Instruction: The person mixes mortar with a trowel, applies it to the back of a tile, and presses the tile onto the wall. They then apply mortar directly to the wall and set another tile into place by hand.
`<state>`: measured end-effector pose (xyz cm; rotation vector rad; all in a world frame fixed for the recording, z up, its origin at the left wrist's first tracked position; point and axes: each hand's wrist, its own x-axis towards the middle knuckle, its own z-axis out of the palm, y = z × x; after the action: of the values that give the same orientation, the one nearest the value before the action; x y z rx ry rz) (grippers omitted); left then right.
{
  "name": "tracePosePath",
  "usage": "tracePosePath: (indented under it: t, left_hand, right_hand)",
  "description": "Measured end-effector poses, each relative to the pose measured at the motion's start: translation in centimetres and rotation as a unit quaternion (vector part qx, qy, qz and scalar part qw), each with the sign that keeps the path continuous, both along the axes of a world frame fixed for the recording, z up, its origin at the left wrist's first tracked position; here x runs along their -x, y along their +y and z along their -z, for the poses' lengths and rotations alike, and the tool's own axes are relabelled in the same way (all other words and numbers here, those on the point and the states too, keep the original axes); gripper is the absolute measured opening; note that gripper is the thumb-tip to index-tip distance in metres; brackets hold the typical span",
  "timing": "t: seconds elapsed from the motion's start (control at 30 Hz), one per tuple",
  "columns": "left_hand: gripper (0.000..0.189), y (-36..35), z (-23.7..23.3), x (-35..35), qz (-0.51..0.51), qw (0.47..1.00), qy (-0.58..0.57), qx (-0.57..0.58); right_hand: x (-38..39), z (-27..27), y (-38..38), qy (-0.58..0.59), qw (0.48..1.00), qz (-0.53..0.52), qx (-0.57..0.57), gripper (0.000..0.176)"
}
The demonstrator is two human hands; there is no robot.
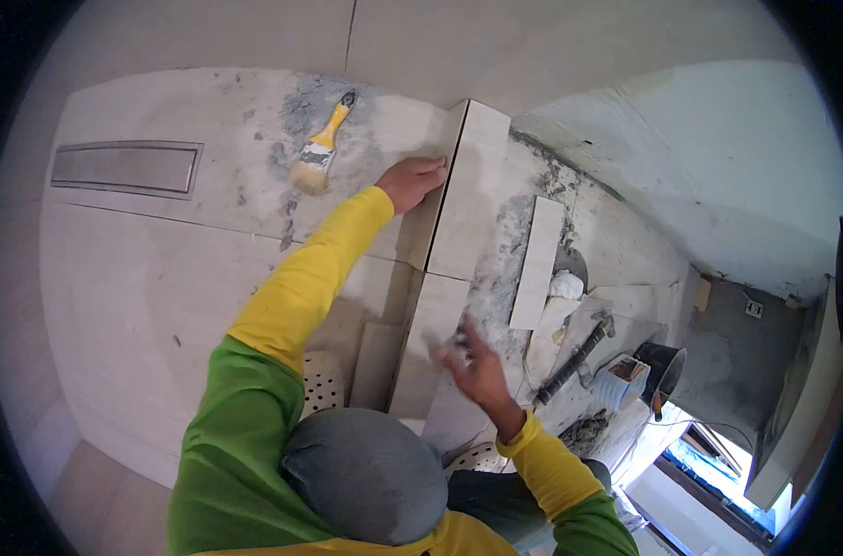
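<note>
Grey cloth-covered dome [366,477] seen foremost. Long beige tiled ledge [472,195], centre, is touched at its side by unclenched left hand [414,183]. Right hand [482,369] blurred nearby; grip cannot be told. Any lettering on white-blue plastic tub [610,387] unreadable.

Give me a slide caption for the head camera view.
Left hand at a tiled ledge, blurred right hand nearby, yellow-handled paintbrush lying on floor tile.
</note>
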<state>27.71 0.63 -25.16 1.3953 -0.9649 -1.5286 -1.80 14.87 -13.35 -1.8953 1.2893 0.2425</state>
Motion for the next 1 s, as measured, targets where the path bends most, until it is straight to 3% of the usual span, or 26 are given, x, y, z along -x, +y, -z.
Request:
tracePosePath:
  t: [0.1,0.17,0.23,0.33,0.47,0.57,0.77,1.0]
  left_hand:
    - [0.056,0.3,0.0,0.7,-0.034,0.999,0.031,0.009]
    - [0.056,0.0,-0.8,0.7,-0.051,0.998,0.035,0.021]
    - [0.055,0.0,-1.7,0.6,-0.052,0.996,-0.057,0.038]
    - [0.053,-0.1,-2.5,0.4,-0.044,0.998,-0.005,0.040]
    - [0.050,-0.5,-2.8,0.1,-0.019,1.000,-0.022,-0.001]
    - [0.047,-1.0,-2.3,0.4,-0.028,0.998,-0.043,0.042]
    - [0.046,-1.1,-2.7,0.1,-0.049,0.999,0.005,0.007]
    - [0.047,-1.1,-0.9,0.6,-0.045,0.993,-0.081,0.072]
  right_hand:
    - [-2.8,0.7,-6.4,-0.084,0.983,0.145,0.078,0.077]
    - [-5.5,2.2,-10.8,-0.168,0.966,0.104,0.168,0.071]
    - [-7.7,3.6,-14.5,-0.141,0.943,-0.004,0.303,0.068]
    - [-11.0,5.2,-17.4,-0.163,0.946,0.002,0.279,0.067]
    - [-11.8,6.1,-17.3,-0.184,0.940,0.032,0.284,0.064]
    - [-11.8,6.4,-17.6,-0.167,0.936,-0.002,0.308,0.062]
    - [-12.1,6.1,-17.5,-0.173,0.936,0.001,0.306,0.061]
    - [-12.1,6.4,-17.2,-0.144,0.934,-0.008,0.326,0.059]
